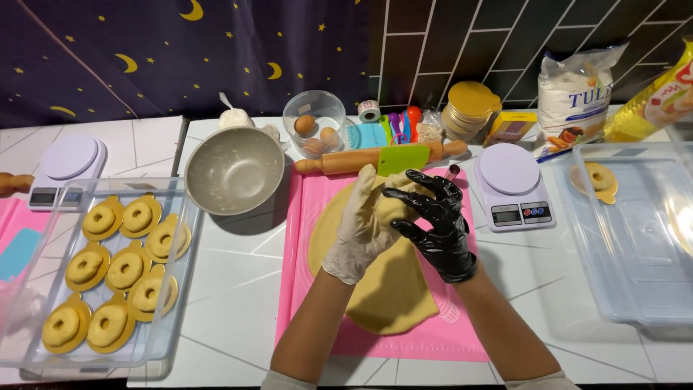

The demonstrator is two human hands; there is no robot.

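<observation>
A flat sheet of yellow dough [390, 296] lies on a pink mat [462, 339] in front of me. My left hand [361, 224], in a pale glove, and my right hand [437, 220], in a black glove, are raised together over the far part of the sheet. Both close around a small piece of dough [392, 204] held between them. A small round metal cutter [453, 172] stands on the mat just beyond my right hand. A wooden rolling pin [346, 161] and a green scraper [403, 157] lie at the mat's far edge.
A clear tray [177, 289] at the left holds several ring-shaped dough pieces on gold discs. A metal bowl [234, 170], a glass bowl of eggs [314, 115], two white scales [511, 184] [66, 170], a flour bag [577, 90] and a clear bin [635, 231] surround the mat.
</observation>
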